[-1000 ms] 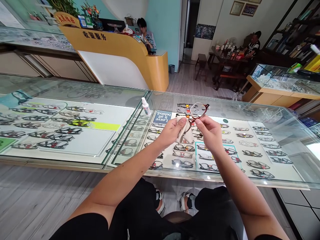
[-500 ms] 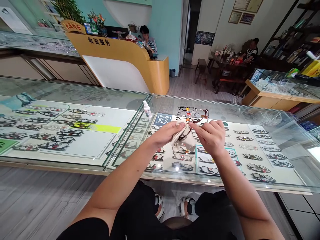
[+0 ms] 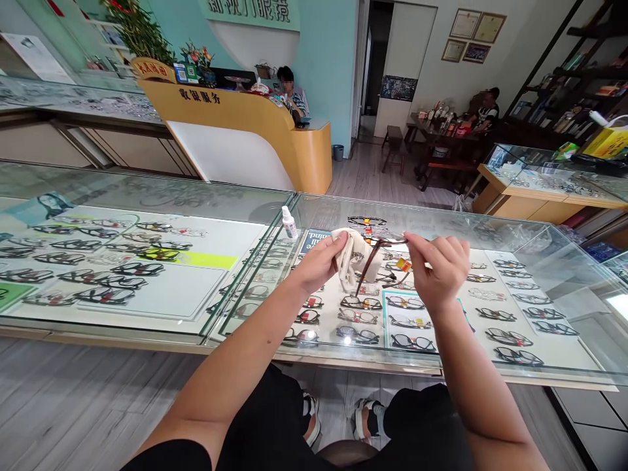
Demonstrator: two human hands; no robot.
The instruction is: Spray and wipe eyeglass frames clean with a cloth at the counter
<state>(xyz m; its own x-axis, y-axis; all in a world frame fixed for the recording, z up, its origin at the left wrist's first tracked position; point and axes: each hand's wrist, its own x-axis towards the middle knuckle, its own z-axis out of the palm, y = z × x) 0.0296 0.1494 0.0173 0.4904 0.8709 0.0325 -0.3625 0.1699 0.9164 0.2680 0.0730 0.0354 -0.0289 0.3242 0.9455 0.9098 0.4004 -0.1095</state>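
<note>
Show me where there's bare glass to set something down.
The glass top looks bare left of the white bottle and right of the right hand; eyewear there lies beneath. It's crowded between that and the left hand, with the cloth and held glasses.

Dressed in black, with a short sleeve (image 3: 171, 456) showing.
Black legwear (image 3: 422, 425); pale open sandals (image 3: 360, 418) with dark straps; left hand (image 3: 321, 263) and right hand (image 3: 439, 271) bare.
</note>
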